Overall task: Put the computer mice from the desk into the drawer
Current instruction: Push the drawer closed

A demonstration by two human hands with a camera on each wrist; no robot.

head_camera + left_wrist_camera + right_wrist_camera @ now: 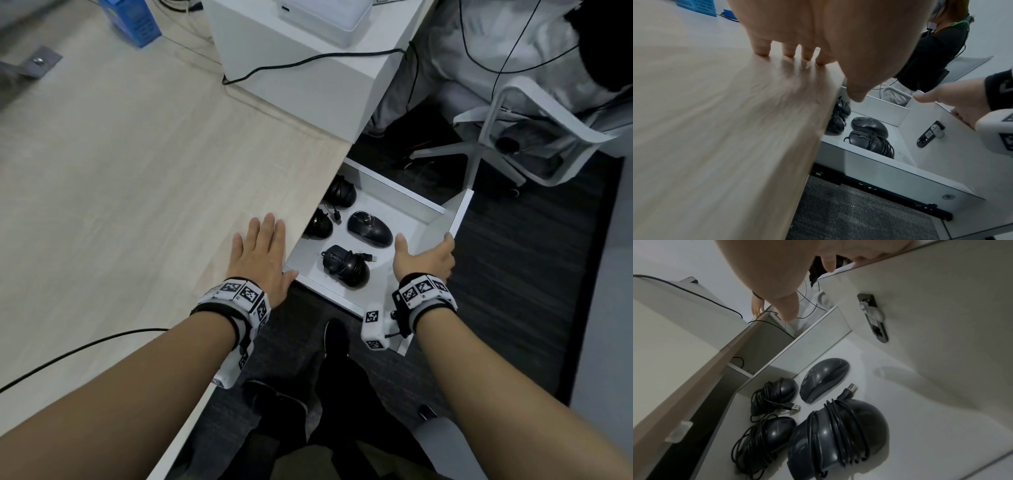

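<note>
Several black computer mice lie in the open white drawer point(394, 193) under the desk edge. One is smooth with no cord showing point(370, 228) point(824, 379). A cord-wrapped mouse point(346, 270) point(838, 434) lies nearest me. Two more point(318, 224) point(339, 192) sit partly under the desktop. My right hand point(424, 257) point(962, 100) grips the drawer front point(462, 212) point(941, 321), thumb inside and fingers over its top edge. My left hand point(260, 253) point(818, 32) rests flat on the wooden desk point(137, 188), fingers straight, beside the edge. No mouse shows on the desk.
A white unit point(291, 68) with a black cable stands at the desk's back, with a blue box point(133, 20) far left. Another cable point(85, 349) crosses the desk near me. A white chair point(513, 137) with a seated person is behind the drawer. My legs point(335, 377) are below it.
</note>
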